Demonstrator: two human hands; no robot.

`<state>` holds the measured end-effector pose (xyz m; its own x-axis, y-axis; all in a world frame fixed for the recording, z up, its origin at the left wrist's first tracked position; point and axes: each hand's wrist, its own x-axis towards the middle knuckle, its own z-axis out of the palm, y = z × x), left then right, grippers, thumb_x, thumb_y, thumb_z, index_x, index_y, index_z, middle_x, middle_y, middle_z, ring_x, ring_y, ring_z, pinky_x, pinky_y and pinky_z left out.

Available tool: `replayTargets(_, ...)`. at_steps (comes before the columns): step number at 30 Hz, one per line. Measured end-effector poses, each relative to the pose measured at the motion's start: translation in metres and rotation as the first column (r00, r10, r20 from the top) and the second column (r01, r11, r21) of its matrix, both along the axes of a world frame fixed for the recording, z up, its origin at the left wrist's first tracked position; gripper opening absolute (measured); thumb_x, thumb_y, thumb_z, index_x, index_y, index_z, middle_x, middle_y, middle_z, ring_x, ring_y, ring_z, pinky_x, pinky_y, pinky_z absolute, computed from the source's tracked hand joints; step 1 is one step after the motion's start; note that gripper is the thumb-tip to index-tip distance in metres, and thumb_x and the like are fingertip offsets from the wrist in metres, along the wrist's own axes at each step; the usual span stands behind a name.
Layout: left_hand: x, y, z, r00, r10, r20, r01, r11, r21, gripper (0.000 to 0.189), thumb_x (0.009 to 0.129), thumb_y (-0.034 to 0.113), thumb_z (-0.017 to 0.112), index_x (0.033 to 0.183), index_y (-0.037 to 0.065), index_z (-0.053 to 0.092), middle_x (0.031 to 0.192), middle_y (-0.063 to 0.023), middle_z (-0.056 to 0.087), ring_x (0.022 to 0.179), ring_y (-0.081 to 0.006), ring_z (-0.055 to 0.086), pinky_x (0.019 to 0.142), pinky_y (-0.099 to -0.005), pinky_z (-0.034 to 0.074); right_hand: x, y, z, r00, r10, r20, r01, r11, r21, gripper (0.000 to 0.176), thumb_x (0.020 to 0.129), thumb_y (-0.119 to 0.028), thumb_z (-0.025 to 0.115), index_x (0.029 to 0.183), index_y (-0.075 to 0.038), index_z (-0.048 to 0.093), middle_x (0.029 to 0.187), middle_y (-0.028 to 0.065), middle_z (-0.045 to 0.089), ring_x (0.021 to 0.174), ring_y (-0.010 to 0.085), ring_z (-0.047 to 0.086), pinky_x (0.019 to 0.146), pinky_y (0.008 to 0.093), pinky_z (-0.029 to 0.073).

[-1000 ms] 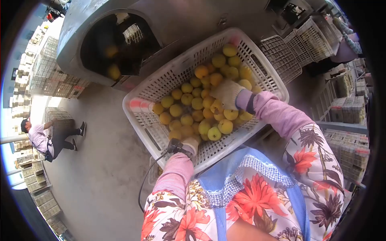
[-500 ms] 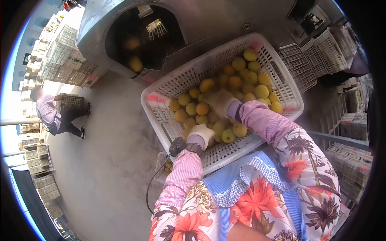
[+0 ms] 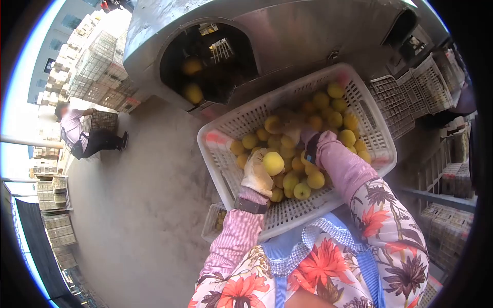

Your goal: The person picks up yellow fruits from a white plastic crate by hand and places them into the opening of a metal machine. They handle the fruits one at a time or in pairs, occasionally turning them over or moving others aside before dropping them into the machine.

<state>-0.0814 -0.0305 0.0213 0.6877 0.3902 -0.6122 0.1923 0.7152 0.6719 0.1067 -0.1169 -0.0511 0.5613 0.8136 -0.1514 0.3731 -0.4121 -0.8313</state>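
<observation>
A white slatted plastic crate (image 3: 218, 167) in front of me holds many round yellow-orange fruits that look like peaches (image 3: 302, 191). My left hand (image 3: 255, 174), in a pale glove, is closed round one yellow peach (image 3: 273, 163) above the crate's left side. Deeper in the crate, my right hand (image 3: 291, 127) reaches in among the fruit, near an orange-toned peach (image 3: 272, 123). That glove is smeared by motion and its fingers are hard to make out.
Beyond the crate stands a metal machine (image 3: 287, 36) with a dark opening (image 3: 177, 61) and fruit inside. A small crate (image 3: 211, 223) sits below left. Stacked crates (image 3: 400, 102) are at right. At left, a person (image 3: 77, 131) carries a crate (image 3: 102, 121).
My left hand has turned up and now shows a yellow peach in its grip. My right hand stays low in the fruit. The whole view has shifted, with the crate lower and further right.
</observation>
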Motion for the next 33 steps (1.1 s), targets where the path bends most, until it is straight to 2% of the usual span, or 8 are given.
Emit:
replayTargets(3, 0.003, 0.01, -0.014, 0.994, -0.057, 0.093, 0.036, 0.976, 0.213, 0.037, 0.104, 0.025, 0.054, 0.132, 0.002, 0.051, 0.127, -0.0115, 0.059, 0.107, -0.0206, 0.064, 0.09, -0.0331, 0.056, -0.021, -0.023, 0.057, 0.886, 0.066, -0.458, 0.098, 0.941, 0.323, 0.049, 0.096, -0.03, 0.063, 0.134, -0.001, 0.055, 0.126, 0.0149, 0.063, 0.115, 0.0246, 0.062, 0.098, 0.0396, 0.051)
replayTargets(5, 0.005, 0.007, 0.028, 0.981, -0.077, 0.176, 0.039, 0.978, 0.207, 0.046, 0.101, 0.026, 0.063, 0.138, 0.002, 0.05, 0.129, -0.0104, 0.06, 0.108, -0.0198, 0.063, 0.092, -0.0317, 0.054, -0.048, -0.023, 0.098, 0.381, 0.137, -0.914, 0.396, 0.87, 0.295, 0.05, 0.098, -0.031, 0.062, 0.135, 0.001, 0.053, 0.127, 0.0133, 0.061, 0.114, 0.0229, 0.062, 0.099, 0.0376, 0.05)
replayTargets(8, -0.003, 0.015, 0.027, 0.966, -0.154, 0.207, 0.095, 0.958, 0.27, 0.047, 0.099, 0.024, 0.066, 0.14, 0.003, 0.053, 0.131, -0.0088, 0.062, 0.113, -0.0183, 0.061, 0.097, -0.0311, 0.052, -0.063, -0.032, 0.131, 0.473, 0.203, -0.858, 0.351, 0.849, 0.394, 0.058, 0.095, -0.034, 0.065, 0.136, 0.004, 0.05, 0.13, 0.0146, 0.059, 0.116, 0.0234, 0.06, 0.105, 0.0361, 0.046)
replayTargets(18, -0.038, 0.062, 0.061, 0.94, -0.008, 0.34, -0.038, 0.991, 0.13, 0.038, 0.1, 0.022, 0.064, 0.132, 0.005, 0.058, 0.121, -0.0096, 0.065, 0.107, -0.0207, 0.065, 0.091, -0.0329, 0.057, -0.11, 0.034, 0.156, 0.925, -0.046, -0.377, 0.21, 0.888, 0.41, 0.057, 0.086, -0.036, 0.072, 0.129, -0.003, 0.055, 0.117, 0.0133, 0.062, 0.107, 0.0236, 0.061, 0.1, 0.0345, 0.047)
replayTargets(19, -0.038, 0.067, 0.057, 0.955, 0.05, 0.292, -0.101, 0.982, 0.162, 0.035, 0.101, 0.023, 0.062, 0.13, 0.005, 0.059, 0.119, -0.009, 0.066, 0.104, -0.0201, 0.066, 0.087, -0.0324, 0.058, -0.106, 0.053, 0.162, 0.964, -0.264, -0.038, 0.264, 0.923, 0.281, 0.058, 0.086, -0.038, 0.073, 0.129, -0.003, 0.055, 0.117, 0.0165, 0.065, 0.104, 0.0313, 0.065, 0.097, 0.0384, 0.049)
replayTargets(28, -0.065, 0.083, 0.023, 0.963, 0.216, 0.159, -0.238, 0.962, 0.136, 0.033, 0.103, 0.025, 0.054, 0.128, 0.003, 0.058, 0.115, -0.0087, 0.067, 0.097, -0.0196, 0.068, 0.079, -0.0309, 0.059, -0.038, 0.182, 0.127, 0.398, -0.572, 0.717, 0.31, 0.82, 0.481, 0.056, 0.087, -0.042, 0.07, 0.13, -0.01, 0.054, 0.113, 0.0201, 0.066, 0.104, 0.0381, 0.065, 0.088, 0.0476, 0.052)
replayTargets(30, -0.069, 0.09, 0.018, 0.944, 0.164, 0.285, -0.193, 0.978, 0.077, 0.034, 0.098, 0.017, 0.063, 0.127, 0.001, 0.057, 0.117, -0.0095, 0.067, 0.102, -0.0191, 0.067, 0.083, -0.0299, 0.058, -0.032, 0.191, 0.127, 0.416, -0.583, 0.698, 0.341, 0.811, 0.475, 0.055, 0.087, -0.037, 0.07, 0.131, -0.009, 0.054, 0.112, 0.0201, 0.067, 0.101, 0.0383, 0.066, 0.085, 0.0468, 0.053)
replayTargets(33, -0.065, 0.093, 0.023, 0.889, 0.144, 0.434, -0.203, 0.975, 0.092, 0.039, 0.091, 0.008, 0.071, 0.126, 0.0, 0.056, 0.118, -0.0101, 0.068, 0.105, -0.0179, 0.067, 0.086, -0.0291, 0.057, -0.005, 0.204, 0.159, 0.616, -0.257, 0.745, 0.393, 0.92, -0.008, 0.063, 0.09, -0.045, 0.06, 0.138, -0.005, 0.051, 0.121, 0.0184, 0.067, 0.108, 0.0351, 0.067, 0.093, 0.0463, 0.053)
